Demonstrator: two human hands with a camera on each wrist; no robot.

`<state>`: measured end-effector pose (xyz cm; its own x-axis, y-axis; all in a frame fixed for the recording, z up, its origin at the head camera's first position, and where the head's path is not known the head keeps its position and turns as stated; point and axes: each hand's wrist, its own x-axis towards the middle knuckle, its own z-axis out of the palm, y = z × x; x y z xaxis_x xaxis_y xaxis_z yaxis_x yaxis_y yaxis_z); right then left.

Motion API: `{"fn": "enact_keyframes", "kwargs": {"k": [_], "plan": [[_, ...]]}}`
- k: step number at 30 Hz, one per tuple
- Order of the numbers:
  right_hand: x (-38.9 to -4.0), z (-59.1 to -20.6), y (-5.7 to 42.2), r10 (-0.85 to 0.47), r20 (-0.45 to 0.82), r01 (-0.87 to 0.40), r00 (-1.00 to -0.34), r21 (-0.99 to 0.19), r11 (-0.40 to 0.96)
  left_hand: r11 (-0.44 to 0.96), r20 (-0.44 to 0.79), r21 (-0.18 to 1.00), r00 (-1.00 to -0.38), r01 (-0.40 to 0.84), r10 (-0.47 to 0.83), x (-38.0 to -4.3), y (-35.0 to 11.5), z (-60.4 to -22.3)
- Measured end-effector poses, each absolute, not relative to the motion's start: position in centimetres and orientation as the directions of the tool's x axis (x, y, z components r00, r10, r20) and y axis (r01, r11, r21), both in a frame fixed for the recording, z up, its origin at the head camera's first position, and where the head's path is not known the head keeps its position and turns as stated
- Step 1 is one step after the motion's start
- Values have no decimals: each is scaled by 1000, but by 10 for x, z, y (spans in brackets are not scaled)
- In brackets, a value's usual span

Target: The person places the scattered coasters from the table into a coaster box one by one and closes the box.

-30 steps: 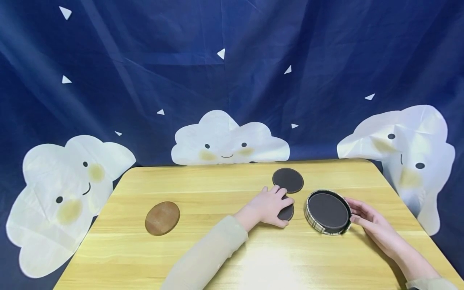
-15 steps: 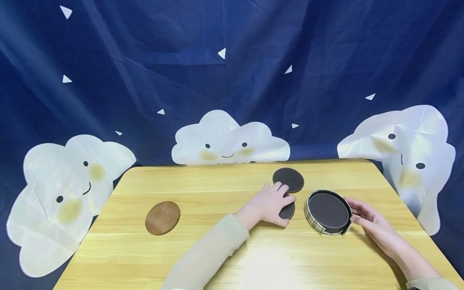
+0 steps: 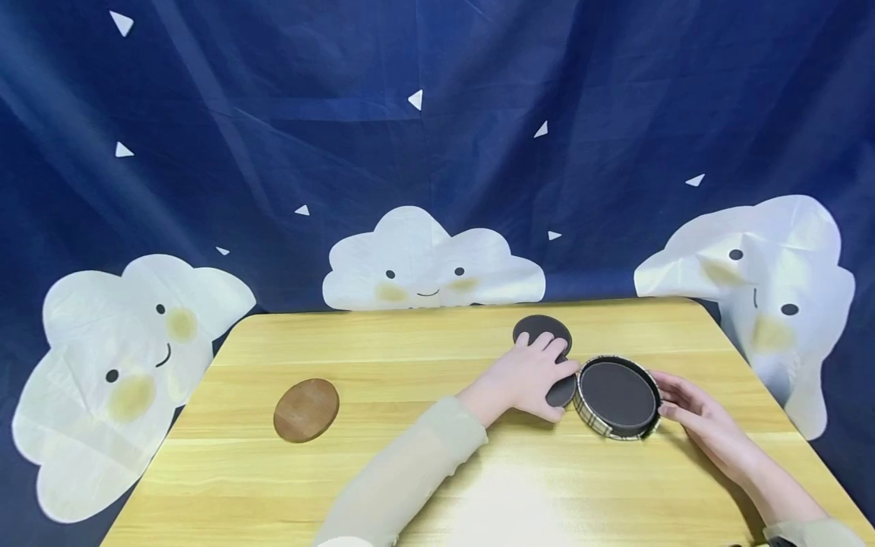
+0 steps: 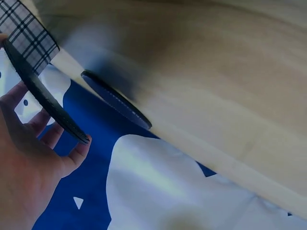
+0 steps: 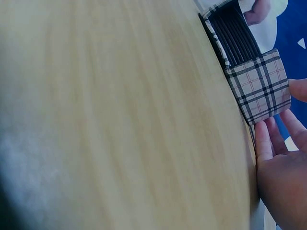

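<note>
A round black coaster is held by its edges in my left hand, fingers spread across it. In the left wrist view this coaster is lifted off the tabletop, close to the plaid wall. My right hand grips the right side of a round plaid coaster holder, thumb and fingertips on its wall. The right wrist view shows a stack of black coasters inside the holder, through a gap in its wall. Another black coaster lies just beyond my left hand, partly hidden by the fingers.
A brown round coaster lies by itself on the left of the wooden table. Behind the table's far edge hangs a dark blue curtain printed with white clouds and small triangles.
My left hand has moved right with the black coaster, up to the left side of the holder. The right hand and the holder have stayed in place.
</note>
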<state>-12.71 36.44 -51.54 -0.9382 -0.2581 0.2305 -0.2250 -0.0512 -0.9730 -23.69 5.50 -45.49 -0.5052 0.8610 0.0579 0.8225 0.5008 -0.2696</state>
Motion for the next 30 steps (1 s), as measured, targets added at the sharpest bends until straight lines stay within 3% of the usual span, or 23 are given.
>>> {"fn": "enact_keyframes", "kwargs": {"k": [16,30], "plan": [[-128,-514,364,-258,224,-218,-940,-975,-52,483,37,-275,-493,831,869,-237,78,-432],[-128,-514,365,-263,210,-204,-942,-978,-49,464,-1,-310,-488,830,873,-225,123,-438]]}}
